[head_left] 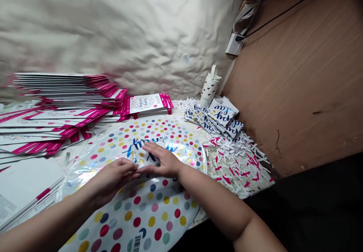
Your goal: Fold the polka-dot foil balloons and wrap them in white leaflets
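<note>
A round, clear foil sheet printed with multicoloured polka dots point(159, 210) lies flat on the table, its edge running under both my forearms. Blue script lettering on a white piece point(146, 152) sits on its middle. My left hand point(113, 178) pinches the near edge of that piece. My right hand point(161, 161) rests on it from the other side, fingers spread, and its thumb reaches towards my left fingertips. A small barcode point(137, 243) shows near the sheet's lower edge.
Stacks of pink-edged card packs point(65, 89) fill the left. Behind stand a white heart-patterned bottle point(210, 87) and bundled blue-lettered pieces point(215, 118), with pink and white paper scraps point(235, 165) to the right. A brown board point(292, 74) and a crinkled pale sheet point(113, 29) bound the table.
</note>
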The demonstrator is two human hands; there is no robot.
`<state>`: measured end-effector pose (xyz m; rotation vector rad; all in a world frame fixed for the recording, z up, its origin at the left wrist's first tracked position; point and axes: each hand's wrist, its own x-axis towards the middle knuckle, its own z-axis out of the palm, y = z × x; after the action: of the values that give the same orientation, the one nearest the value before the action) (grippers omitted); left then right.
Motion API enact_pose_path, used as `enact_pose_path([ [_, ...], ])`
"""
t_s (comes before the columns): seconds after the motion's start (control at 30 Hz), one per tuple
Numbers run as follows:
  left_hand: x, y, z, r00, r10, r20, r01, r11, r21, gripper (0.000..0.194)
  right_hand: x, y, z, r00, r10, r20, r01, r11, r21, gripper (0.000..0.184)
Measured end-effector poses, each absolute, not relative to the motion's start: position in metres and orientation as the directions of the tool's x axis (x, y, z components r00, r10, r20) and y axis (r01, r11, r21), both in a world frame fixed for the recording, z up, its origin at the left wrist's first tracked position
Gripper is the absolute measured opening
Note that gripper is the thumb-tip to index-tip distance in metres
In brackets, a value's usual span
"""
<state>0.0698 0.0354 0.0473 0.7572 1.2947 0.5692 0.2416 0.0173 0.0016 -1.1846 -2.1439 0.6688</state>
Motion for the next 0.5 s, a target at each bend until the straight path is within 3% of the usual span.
enact_pose_path([
  [0.1, 0.079, 0.031, 0.059, 0.238, 0.823, -0.516, -0.014, 0.534, 0.845, 0.019, 0.260, 0.003, 0.004, -0.366, 0.877, 0.313, 0.548, 0.474, -0.689, 0.052],
  [0.17, 0.086, 0.015, 0.058, 0.357, 0.856, -0.374, 0.086, 0.369, 0.926, 0.016, 0.285, -0.003, 0.015, -0.094, 0.947, 0.307, 0.554, 0.306, -0.774, 0.047],
  [0.23, 0.091, -0.008, 0.046, 0.584, 0.786, -0.200, 0.312, 0.010, 0.950, 0.024, 0.323, -0.004, 0.033, 0.272, 0.894, 0.357, 0.559, 0.155, -0.815, 0.049],
  [0.3, 0.096, -0.034, 0.026, 0.836, 0.545, -0.066, 0.392, -0.509, 0.767, 0.037, 0.370, 0.002, 0.055, 0.540, 0.663, 0.518, 0.682, 0.016, -0.732, 0.051],
  [0.37, 0.100, -0.054, 0.004, 0.944, 0.331, -0.006, 0.294, -0.831, 0.473, 0.055, 0.416, 0.015, 0.069, 0.549, 0.510, 0.663, 0.824, -0.193, -0.534, 0.053],
  [0.43, 0.102, -0.064, -0.013, 0.965, 0.261, 0.038, 0.244, -0.938, 0.244, 0.067, 0.450, 0.034, 0.070, 0.489, 0.637, 0.596, 0.872, -0.347, -0.345, 0.053],
  [0.5, 0.102, -0.066, -0.020, 0.962, 0.259, 0.082, 0.246, -0.960, 0.135, 0.071, 0.471, 0.054, 0.058, 0.456, 0.821, 0.344, 0.888, -0.390, -0.246, 0.052],
])
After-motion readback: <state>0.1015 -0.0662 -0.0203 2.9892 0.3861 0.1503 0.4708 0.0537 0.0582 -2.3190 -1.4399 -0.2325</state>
